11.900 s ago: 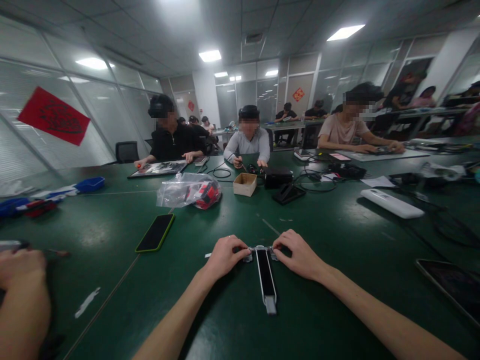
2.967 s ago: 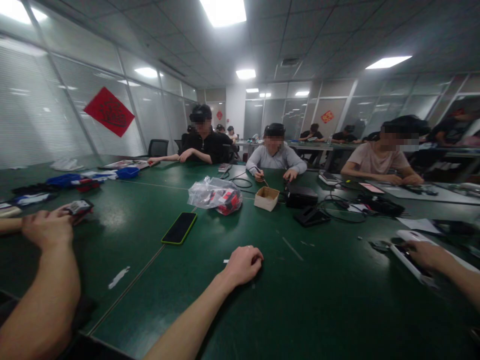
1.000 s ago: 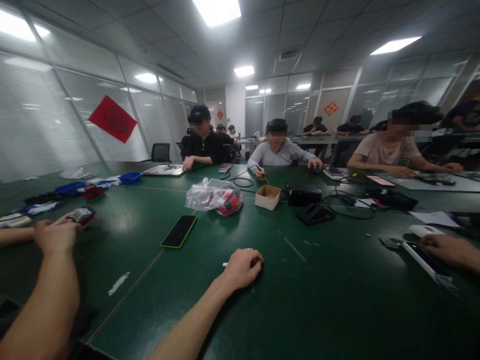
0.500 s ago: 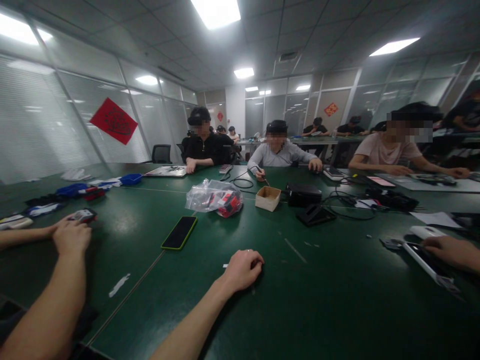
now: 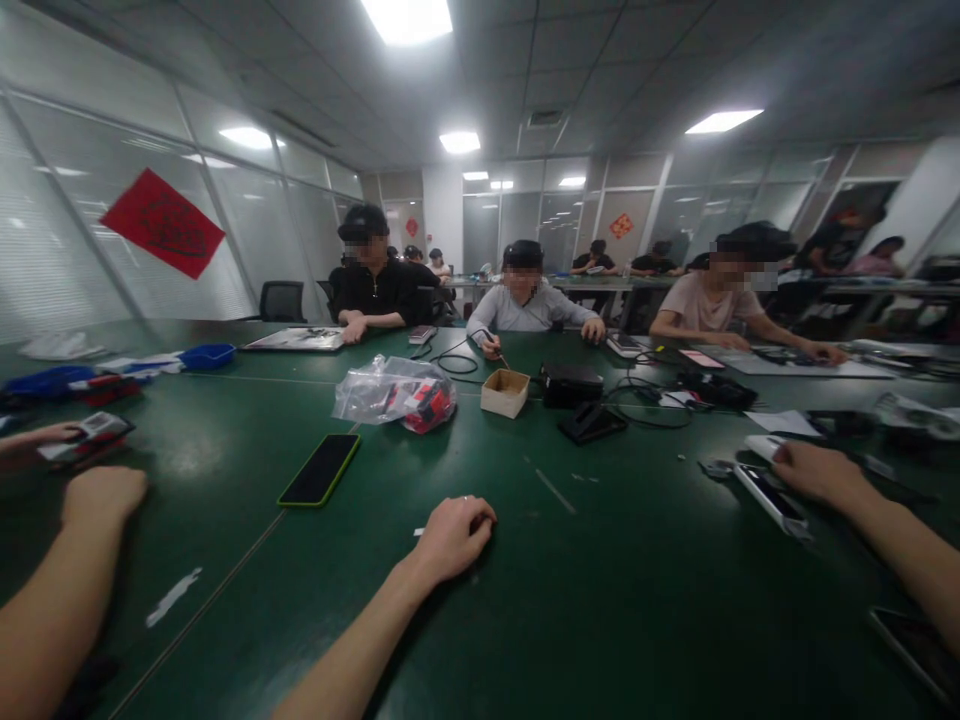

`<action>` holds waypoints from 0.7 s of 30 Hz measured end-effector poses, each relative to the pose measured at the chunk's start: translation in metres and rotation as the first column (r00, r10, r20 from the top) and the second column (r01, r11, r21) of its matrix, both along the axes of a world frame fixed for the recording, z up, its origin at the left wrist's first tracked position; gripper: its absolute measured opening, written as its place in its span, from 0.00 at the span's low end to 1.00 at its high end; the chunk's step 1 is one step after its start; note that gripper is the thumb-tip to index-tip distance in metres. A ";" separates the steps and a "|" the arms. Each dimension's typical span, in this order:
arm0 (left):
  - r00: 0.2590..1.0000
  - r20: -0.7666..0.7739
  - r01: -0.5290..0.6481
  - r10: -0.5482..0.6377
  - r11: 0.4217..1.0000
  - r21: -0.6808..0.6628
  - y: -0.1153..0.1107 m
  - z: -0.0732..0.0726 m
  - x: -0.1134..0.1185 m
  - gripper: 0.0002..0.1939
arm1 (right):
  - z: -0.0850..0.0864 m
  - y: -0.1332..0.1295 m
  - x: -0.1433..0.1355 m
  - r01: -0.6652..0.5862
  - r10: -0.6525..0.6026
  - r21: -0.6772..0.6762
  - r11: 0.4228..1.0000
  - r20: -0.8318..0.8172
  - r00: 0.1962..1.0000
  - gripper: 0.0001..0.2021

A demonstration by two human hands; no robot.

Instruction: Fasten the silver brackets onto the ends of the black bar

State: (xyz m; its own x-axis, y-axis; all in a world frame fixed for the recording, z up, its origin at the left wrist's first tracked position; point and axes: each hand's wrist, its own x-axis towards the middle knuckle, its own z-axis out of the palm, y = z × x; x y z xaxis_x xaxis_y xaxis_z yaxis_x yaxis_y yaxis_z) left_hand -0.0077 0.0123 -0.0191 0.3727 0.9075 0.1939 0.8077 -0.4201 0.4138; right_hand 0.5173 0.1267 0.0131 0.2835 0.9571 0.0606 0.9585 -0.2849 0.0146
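Note:
My left hand rests palm down on the green table, its fingers curled in, with no object visible in it. A small white scrap lies beside its wrist, and a black phone with a green edge is further left. At the right, my right hand has its fingers bent over a white object; its fingertips are partly hidden. Just in front of that hand lies a white-framed device with a dark screen.
A clear bag with red items, an open box and a black case stand mid-table. Cables run behind. At left, another person's hand is near a grey-red device. People sit opposite.
The view has turned right, so the scene sits further left. More of my right arm and a dark device at lower right show. The neighbour's near hand has parted from the grey-red device.

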 end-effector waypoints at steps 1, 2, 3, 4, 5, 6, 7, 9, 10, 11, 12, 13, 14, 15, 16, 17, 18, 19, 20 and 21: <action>1.000 -0.006 0.002 -0.002 1.000 -0.001 0.000 0.000 0.000 0.10 | 0.002 0.000 -0.005 -0.019 0.019 -0.005 1.000 0.010 1.000 0.07; 1.000 -0.009 -0.004 0.004 1.000 0.000 0.001 -0.001 0.000 0.10 | 0.003 0.001 -0.010 -0.047 0.047 -0.005 0.999 0.018 0.999 0.09; 1.000 -0.010 -0.006 0.006 1.000 0.004 0.001 -0.001 -0.001 0.10 | 0.003 0.003 -0.016 -0.081 0.081 -0.004 0.997 0.023 0.996 0.11; 1.000 -0.010 -0.008 0.008 1.000 0.007 0.001 -0.001 -0.001 0.10 | 0.003 0.005 -0.022 -0.120 0.120 -0.003 0.993 0.024 0.992 0.12; 1.000 -0.009 -0.010 0.010 1.000 0.008 0.001 -0.001 -0.001 0.10 | 0.002 0.008 -0.028 -0.161 0.161 -0.005 0.987 0.022 0.987 0.12; 1.000 -0.008 -0.009 0.009 1.000 0.007 0.002 -0.001 -0.001 0.10 | 0.000 0.012 -0.035 -0.200 0.200 -0.008 0.980 0.019 0.980 0.12; 1.000 -0.006 -0.008 0.008 1.000 0.006 0.002 -0.001 -0.001 0.10 | -0.003 0.016 -0.040 -0.232 0.232 -0.012 0.973 0.015 0.973 0.12; 1.000 -0.006 -0.004 0.004 1.000 0.003 0.001 0.000 -0.001 0.10 | -0.011 0.022 -0.050 -0.273 0.273 -0.017 0.962 0.008 0.962 0.13; 1.000 -0.007 -0.004 0.004 1.000 0.001 0.001 0.000 -0.001 0.10 | -0.015 0.025 -0.055 -0.282 0.282 -0.020 0.959 0.006 0.959 0.13; 1.000 -0.007 -0.004 0.004 1.000 -0.001 0.001 0.001 -0.001 0.10 | -0.019 0.028 -0.058 -0.284 0.285 -0.023 0.958 0.005 0.959 0.13; 1.000 -0.007 -0.004 0.004 1.000 -0.005 0.001 0.001 0.000 0.10 | -0.023 0.030 -0.061 -0.283 0.284 -0.027 0.959 0.006 0.959 0.13; 1.000 -0.006 -0.005 0.005 1.000 -0.009 0.001 0.001 0.000 0.10 | -0.026 0.032 -0.063 -0.282 0.282 -0.031 0.959 0.005 0.959 0.13; 1.000 -0.004 -0.005 0.004 1.000 -0.013 0.001 0.001 0.000 0.10 | -0.029 0.033 -0.064 -0.278 0.278 -0.036 0.960 0.005 0.961 0.13; 1.000 -0.002 -0.003 0.003 1.000 -0.014 0.001 0.001 0.000 0.10 | -0.030 0.034 -0.065 -0.276 0.276 -0.039 0.960 0.003 0.961 0.13; 1.000 -0.001 -0.001 0.001 1.000 -0.015 0.001 0.001 0.000 0.10 | -0.030 0.034 -0.066 -0.278 0.278 -0.040 0.960 0.001 0.960 0.13; 1.000 0.000 0.000 0.000 1.000 -0.013 0.001 0.001 0.000 0.10 | -0.029 0.033 -0.066 -0.282 0.282 -0.038 0.959 -0.001 0.959 0.13; 1.000 0.000 0.002 -0.002 1.000 -0.009 0.001 0.001 0.000 0.10 | -0.027 0.032 -0.065 -0.284 0.284 -0.034 0.958 -0.002 0.959 0.13; 1.000 0.002 0.004 -0.004 1.000 -0.004 0.001 0.001 0.000 0.10 | -0.024 0.030 -0.063 -0.285 0.285 -0.028 0.958 -0.002 0.958 0.13; 1.000 0.005 0.008 -0.008 1.000 0.001 0.002 0.001 0.000 0.10 | -0.021 0.027 -0.061 -0.282 0.282 -0.020 0.959 -0.001 0.959 0.13; 1.000 0.008 0.011 -0.011 1.000 0.005 0.002 0.001 0.000 0.10 | -0.018 0.024 -0.058 -0.273 0.273 -0.010 0.962 0.001 0.962 0.13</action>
State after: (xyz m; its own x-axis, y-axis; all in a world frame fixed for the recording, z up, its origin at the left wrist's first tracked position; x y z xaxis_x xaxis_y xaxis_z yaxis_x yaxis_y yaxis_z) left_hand -0.0080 0.0139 -0.0185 0.3807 0.9024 0.2019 0.7997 -0.4309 0.4181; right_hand 0.4598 0.1510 -0.0049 0.0112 0.9986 0.0516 0.9998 -0.0122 0.0184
